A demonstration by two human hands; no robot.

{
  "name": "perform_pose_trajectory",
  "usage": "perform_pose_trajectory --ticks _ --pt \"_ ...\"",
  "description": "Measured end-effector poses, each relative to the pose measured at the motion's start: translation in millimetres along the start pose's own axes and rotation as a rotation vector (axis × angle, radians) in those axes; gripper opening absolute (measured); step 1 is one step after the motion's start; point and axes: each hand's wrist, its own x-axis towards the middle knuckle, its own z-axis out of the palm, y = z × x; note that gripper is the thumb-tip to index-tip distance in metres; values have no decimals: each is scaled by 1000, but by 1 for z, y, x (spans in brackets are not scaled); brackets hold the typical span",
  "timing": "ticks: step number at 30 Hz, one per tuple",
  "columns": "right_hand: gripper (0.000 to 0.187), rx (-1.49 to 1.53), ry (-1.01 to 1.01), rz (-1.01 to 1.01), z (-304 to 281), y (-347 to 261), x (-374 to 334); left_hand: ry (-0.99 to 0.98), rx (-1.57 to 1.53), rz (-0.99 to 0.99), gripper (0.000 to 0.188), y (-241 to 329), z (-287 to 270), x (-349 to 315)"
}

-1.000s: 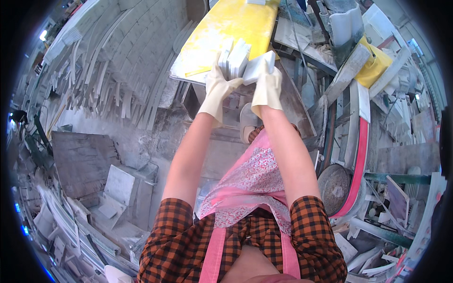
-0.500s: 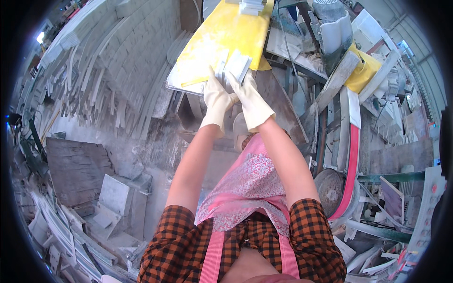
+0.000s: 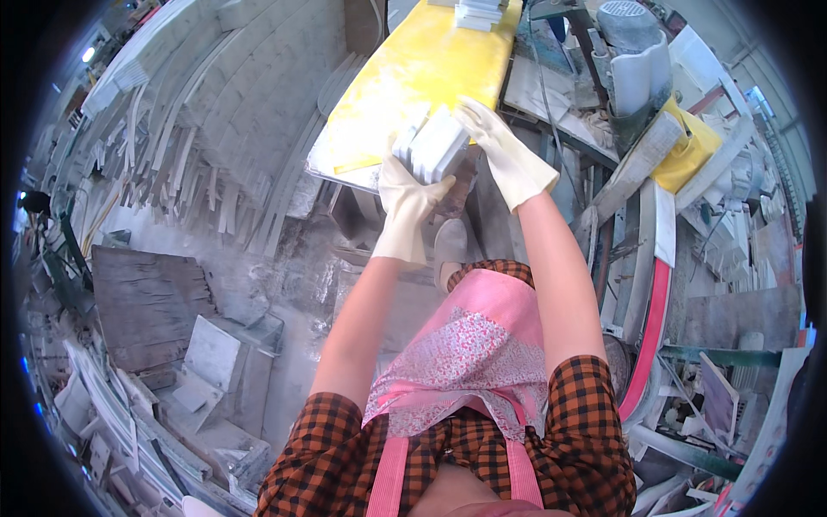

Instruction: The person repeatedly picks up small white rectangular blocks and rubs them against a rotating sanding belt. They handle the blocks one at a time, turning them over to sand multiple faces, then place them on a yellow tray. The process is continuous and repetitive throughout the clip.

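Both my hands wear cream rubber gloves. A small stack of white slabs [image 3: 438,145] stands at the near end of a table covered with a yellow sheet [image 3: 422,60]. My left hand [image 3: 405,202] grips the near end of this stack, its thumb pointing right along the near edge; some of its fingers are hidden by the slabs. At the stack's right side is my right hand [image 3: 508,155], fingers stretched out and fingertips by the slabs' far right edge. Whether those fingertips press on the slabs is hard to see. Another white stack [image 3: 478,15] sits at the sheet's far end.
Long white strips [image 3: 207,164] lean in a tall pile at the left. On the right are a grey motor-like machine [image 3: 633,60], a yellow cloth [image 3: 689,151] and a red-and-white curved guard [image 3: 650,336]. A dark board [image 3: 146,297] and scrap pieces [image 3: 211,353] lie lower left.
My right hand has come off the near end of the stack and moved right, to its side. My left hand stays on the slabs. The view has shifted slightly.
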Motion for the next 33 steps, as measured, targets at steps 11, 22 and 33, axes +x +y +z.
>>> perform_pose_trajectory --ticks 11,22,33 --pt "58 -69 -164 144 10 -2 22 88 -138 -76 139 3 11 -6" --pt "54 -105 -166 225 13 -8 41 36 -46 -175 140 5 7 -2" --pt "51 -26 -9 230 24 -6 30 -170 115 -127 131 -7 -13 16"
